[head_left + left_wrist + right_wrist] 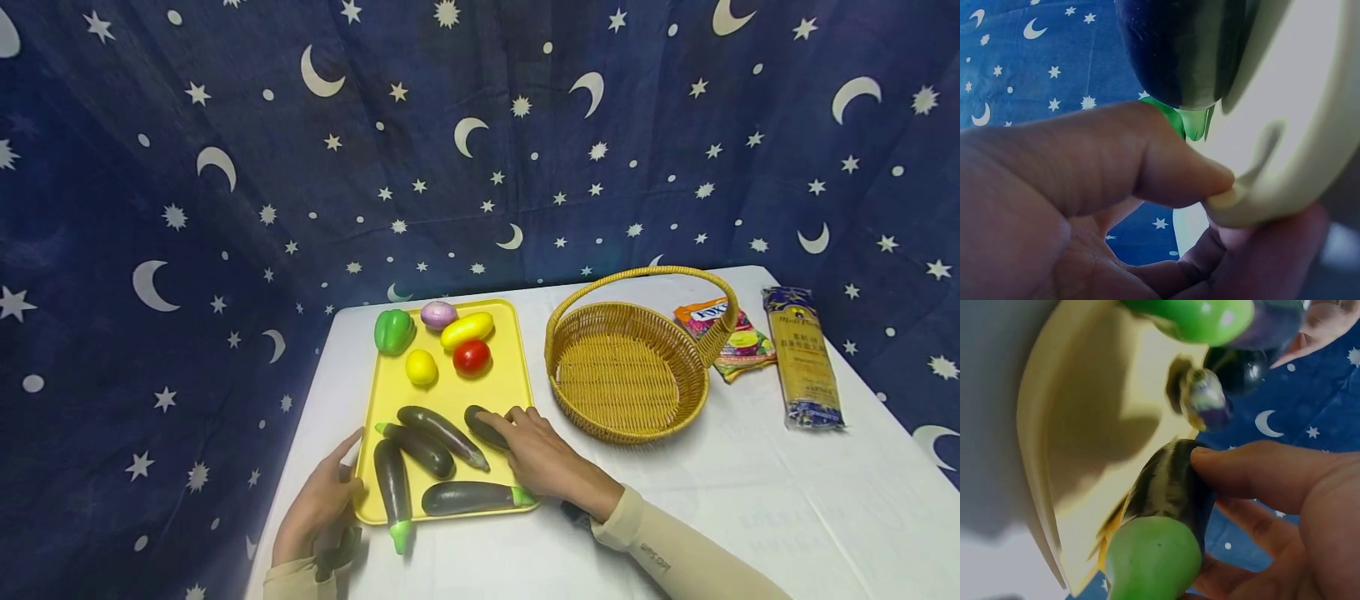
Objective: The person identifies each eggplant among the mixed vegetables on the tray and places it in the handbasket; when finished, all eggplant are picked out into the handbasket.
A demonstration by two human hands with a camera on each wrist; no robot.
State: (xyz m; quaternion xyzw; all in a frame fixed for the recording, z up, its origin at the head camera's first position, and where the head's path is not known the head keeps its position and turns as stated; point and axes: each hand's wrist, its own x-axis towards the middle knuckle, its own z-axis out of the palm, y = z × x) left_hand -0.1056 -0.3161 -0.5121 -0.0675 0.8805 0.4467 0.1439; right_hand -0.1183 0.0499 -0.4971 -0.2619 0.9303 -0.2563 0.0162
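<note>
My right hand (542,452) grips a dark eggplant (482,425) at the right side of a yellow tray (501,392). Up close in the right wrist view, thumb and fingers clasp the eggplant's dark body (1169,478), its green cap (1152,553) hanging free. At the tray's left edge is my left hand (321,497). The left wrist view has its thumb and a finger pinching the tray's rim (1244,209). Several more eggplants lie on the tray's near half, among them one along the front rim (468,497) and one whose green cap overhangs the edge (392,479).
On the tray's far half sit a green pepper (394,332), a purple onion (438,315), a long yellow fruit (467,331), a lemon (422,367) and a tomato (472,357). Right of it stand a handled wicker basket (618,375), a snack packet (738,342) and a noodle pack (804,358).
</note>
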